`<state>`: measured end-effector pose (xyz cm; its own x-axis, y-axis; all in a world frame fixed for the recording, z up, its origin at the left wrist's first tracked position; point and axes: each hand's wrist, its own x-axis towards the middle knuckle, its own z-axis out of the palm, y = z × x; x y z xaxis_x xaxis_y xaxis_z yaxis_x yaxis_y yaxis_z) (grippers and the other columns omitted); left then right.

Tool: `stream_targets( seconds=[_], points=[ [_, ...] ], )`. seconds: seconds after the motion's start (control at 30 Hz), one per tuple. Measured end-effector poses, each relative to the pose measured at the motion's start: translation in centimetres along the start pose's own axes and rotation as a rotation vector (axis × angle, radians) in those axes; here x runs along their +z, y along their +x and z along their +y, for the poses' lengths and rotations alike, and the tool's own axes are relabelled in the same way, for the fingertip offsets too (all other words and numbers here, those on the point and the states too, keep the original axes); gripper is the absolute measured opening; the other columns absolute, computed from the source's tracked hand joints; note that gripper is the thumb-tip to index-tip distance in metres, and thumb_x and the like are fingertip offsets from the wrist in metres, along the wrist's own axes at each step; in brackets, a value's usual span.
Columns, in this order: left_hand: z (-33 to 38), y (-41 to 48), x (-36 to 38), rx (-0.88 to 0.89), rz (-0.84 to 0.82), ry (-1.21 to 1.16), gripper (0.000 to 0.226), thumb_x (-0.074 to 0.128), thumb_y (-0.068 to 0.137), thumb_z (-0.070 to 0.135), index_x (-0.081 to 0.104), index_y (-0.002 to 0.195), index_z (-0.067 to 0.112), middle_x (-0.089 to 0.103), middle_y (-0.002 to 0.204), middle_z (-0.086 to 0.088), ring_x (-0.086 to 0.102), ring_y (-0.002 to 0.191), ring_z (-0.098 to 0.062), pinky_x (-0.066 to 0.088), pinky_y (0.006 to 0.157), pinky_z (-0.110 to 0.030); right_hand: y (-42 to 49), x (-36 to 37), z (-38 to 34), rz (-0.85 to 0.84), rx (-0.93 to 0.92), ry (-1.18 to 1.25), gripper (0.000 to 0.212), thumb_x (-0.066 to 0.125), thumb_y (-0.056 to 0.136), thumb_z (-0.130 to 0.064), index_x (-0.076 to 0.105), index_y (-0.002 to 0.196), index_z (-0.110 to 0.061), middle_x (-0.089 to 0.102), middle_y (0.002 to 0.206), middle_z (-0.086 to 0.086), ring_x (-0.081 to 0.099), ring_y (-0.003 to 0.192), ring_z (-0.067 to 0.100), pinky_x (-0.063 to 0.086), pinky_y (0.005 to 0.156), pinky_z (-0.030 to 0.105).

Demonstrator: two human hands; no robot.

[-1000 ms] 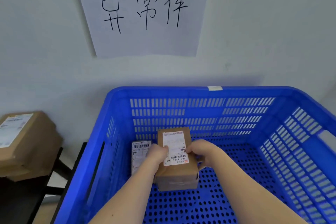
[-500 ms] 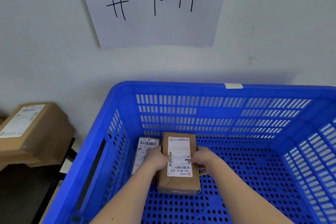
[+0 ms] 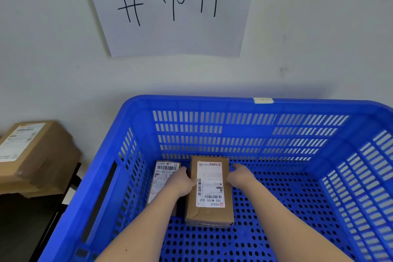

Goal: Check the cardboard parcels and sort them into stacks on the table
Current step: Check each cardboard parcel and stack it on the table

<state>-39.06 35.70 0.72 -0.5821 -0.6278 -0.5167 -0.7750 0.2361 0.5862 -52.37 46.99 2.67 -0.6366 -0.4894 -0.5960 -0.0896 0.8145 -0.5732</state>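
Two items unsorted in blue crate (image 3: 191,102): taller parcel (image 3: 209,189) gripped between left fingers (image 3: 183,169) and right fingers (image 3: 236,166), low in crate; flat parcel (image 3: 163,173) just outside left fingers. Parcel stack (image 3: 36,155) outside crate, well beyond left fingers. Judged: sorting unfinished.

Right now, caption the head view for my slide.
Inside the blue plastic crate, the left hand and right hand hold a labelled cardboard parcel beside a second parcel.

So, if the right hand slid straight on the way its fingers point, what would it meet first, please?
Probably the far slotted wall of the blue crate: the right hand points away beside the parcel, and nothing shows between; depth is unclear.
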Motion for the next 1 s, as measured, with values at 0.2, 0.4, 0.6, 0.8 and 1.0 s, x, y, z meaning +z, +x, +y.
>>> stream_targets(
  seconds=[0.2,0.4,0.6,0.8,1.0],
  points=[
    [3.0,-2.3,-4.3,0.108,0.110,0.187,0.042,0.051,0.096,0.031,0.049,0.132,0.009,0.051,0.135,-0.008,0.049,0.121,-0.023,0.040,0.095,-0.029,-3.2,-1.8,-2.1,0.107,-0.134,-0.197,0.040,0.043,0.090,-0.002,0.055,0.128,-0.002,0.063,0.118,0.016,0.063,0.090,0.028,0.051,0.074,0.040],
    [7.0,-6.9,-9.8,0.292,0.414,0.325,0.013,0.047,0.095,0.023,0.060,0.094,0.025,0.059,0.102,0.001,0.055,0.094,-0.020,0.043,0.076,-0.030,-8.6,-2.0,-8.0,0.392,-0.441,-0.046,0.029,0.047,0.090,-0.008,0.067,0.107,-0.019,0.068,0.098,0.001,0.058,0.069,0.016,0.046,0.060,0.027],
    [8.0,-12.8,-15.4,0.409,0.672,0.251,0.026,0.048,0.093,0.020,0.062,0.115,0.023,0.063,0.118,0.004,0.058,0.107,-0.019,0.043,0.082,-0.029,-14.8,-0.5,-13.6,0.545,-0.632,0.102,0.026,0.048,0.085,-0.009,0.067,0.095,-0.023,0.066,0.096,-0.005,0.053,0.064,0.016,0.035,0.052,0.023],
    [1.8,-18.1,-20.1,0.495,0.845,0.262,0.026,0.048,0.093,0.021,0.062,0.115,0.024,0.062,0.116,0.005,0.056,0.106,-0.016,0.041,0.078,-0.027,-20.6,4.2,-17.9,0.544,-0.770,0.186,0.025,0.048,0.083,-0.009,0.066,0.089,-0.026,0.065,0.100,-0.004,0.054,0.067,0.018,0.039,0.055,0.025],
    [-8.3,-22.6,-24.3,0.500,0.887,0.256,0.028,0.052,0.093,0.029,0.060,0.119,0.028,0.059,0.120,0.006,0.054,0.111,-0.014,0.043,0.082,-0.029,-25.7,12.2,-21.7,0.479,-0.868,0.159,0.022,0.051,0.083,-0.011,0.066,0.086,-0.027,0.067,0.097,-0.005,0.059,0.074,0.012,0.049,0.060,0.027]
  ],
)
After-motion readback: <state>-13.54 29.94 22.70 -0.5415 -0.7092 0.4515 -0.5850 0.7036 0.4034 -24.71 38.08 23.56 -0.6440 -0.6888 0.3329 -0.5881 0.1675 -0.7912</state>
